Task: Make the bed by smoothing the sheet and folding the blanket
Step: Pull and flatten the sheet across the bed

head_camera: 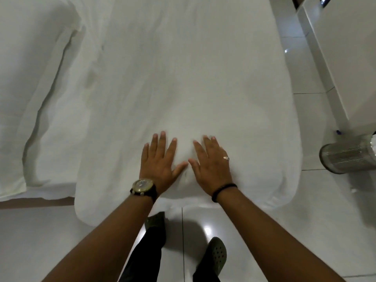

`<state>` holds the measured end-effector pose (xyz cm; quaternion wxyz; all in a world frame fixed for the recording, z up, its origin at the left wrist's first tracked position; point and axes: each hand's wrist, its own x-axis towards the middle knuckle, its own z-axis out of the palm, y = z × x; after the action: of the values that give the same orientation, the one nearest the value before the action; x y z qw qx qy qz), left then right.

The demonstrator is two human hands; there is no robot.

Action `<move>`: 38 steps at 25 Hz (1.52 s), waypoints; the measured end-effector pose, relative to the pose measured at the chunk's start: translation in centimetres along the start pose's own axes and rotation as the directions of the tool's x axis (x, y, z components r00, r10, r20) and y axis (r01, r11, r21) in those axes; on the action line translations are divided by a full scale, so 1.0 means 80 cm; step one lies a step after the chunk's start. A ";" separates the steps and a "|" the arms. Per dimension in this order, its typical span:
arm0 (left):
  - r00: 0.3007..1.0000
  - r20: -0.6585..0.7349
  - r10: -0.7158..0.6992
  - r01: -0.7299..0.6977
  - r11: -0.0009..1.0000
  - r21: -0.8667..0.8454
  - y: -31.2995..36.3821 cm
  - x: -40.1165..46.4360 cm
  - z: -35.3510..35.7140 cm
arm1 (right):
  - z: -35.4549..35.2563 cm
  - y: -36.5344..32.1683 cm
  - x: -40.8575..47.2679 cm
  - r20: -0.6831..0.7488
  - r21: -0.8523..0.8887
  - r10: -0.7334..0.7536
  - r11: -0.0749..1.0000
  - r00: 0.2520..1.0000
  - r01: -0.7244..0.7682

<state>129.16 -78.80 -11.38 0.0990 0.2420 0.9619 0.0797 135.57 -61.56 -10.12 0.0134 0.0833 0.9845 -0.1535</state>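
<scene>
Head view shows the left hand (157,159) and right hand (211,165) pressing flat, fingers straight, on the white folded blanket (183,88) near its rounded front edge. White glossy tiled floor (305,231) lies open before the bed, and a round metal mesh bin (345,157) stands at right.

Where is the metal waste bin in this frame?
In the head view the metal waste bin stands on the tiled floor at the right edge, just right of the bed's white blanket and below the white cabinet.
</scene>
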 end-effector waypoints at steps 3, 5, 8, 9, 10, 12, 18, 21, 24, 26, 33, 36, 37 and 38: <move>0.995 0.101 0.024 -0.033 0.996 0.086 -0.028 0.027 0.017 | 0.017 0.089 0.021 0.130 -0.177 0.117 0.980 0.985 -0.093; 0.994 0.103 0.033 -0.042 0.996 0.079 -0.039 0.031 0.023 | 0.007 0.167 0.010 0.137 -0.267 0.274 0.936 0.952 -0.231; 0.994 0.108 0.031 -0.035 0.999 0.037 -0.036 0.032 0.023 | -0.021 0.213 0.003 0.182 -0.293 0.426 0.884 0.886 -0.365; 0.993 0.117 0.032 -0.036 0.999 0.026 -0.035 0.031 0.022 | -0.027 0.215 0.003 0.190 -0.281 0.460 0.872 0.867 -0.401; 0.992 0.122 0.044 -0.047 0.999 0.021 -0.036 0.032 0.020 | -0.032 0.211 0.004 0.189 -0.269 0.497 0.855 0.847 -0.443; 0.988 0.114 0.103 -0.106 0.994 0.026 -0.042 0.052 0.014 | -0.038 0.183 0.021 0.158 -0.219 0.602 0.794 0.783 -0.567; 0.965 0.057 0.256 -0.262 0.953 0.154 -0.083 0.237 -0.023 | 0.011 0.044 0.221 0.101 -0.132 0.064 0.990 0.993 -0.050; 0.987 0.127 0.102 -0.127 0.971 0.204 -0.124 0.287 -0.039 | 0.006 0.148 0.273 0.041 -0.253 0.274 0.933 0.961 -0.255; 0.991 0.122 0.054 -0.080 0.974 0.213 -0.135 0.331 -0.048 | -0.026 0.240 0.266 0.010 -0.252 0.494 0.843 0.869 -0.476; 0.996 0.090 -0.006 -0.011 0.982 0.186 -0.139 0.374 -0.061 | -0.028 0.248 0.275 0.014 -0.233 0.488 0.850 0.872 -0.472; 0.993 0.107 -0.047 0.023 0.975 0.220 -0.132 0.509 -0.077 | -0.017 0.258 0.288 0.012 -0.215 0.523 0.834 0.852 -0.509; 0.988 0.155 -0.018 -0.022 0.967 0.252 -0.139 0.561 -0.088 | -0.017 0.255 0.287 0.017 -0.223 0.526 0.831 0.850 -0.510; 0.987 0.159 -0.011 -0.031 0.965 0.259 -0.141 0.578 -0.090 | -0.019 0.255 0.286 0.017 -0.221 0.528 0.830 0.849 -0.512; 0.989 0.150 0.000 -0.040 0.963 0.267 -0.144 0.593 -0.092 | -0.021 0.254 0.289 0.018 -0.215 0.531 0.830 0.847 -0.515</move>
<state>81.36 -66.79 -13.77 0.1357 0.2682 0.9512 -0.0691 116.16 -38.27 -15.83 0.1012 0.3417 0.9332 -0.0465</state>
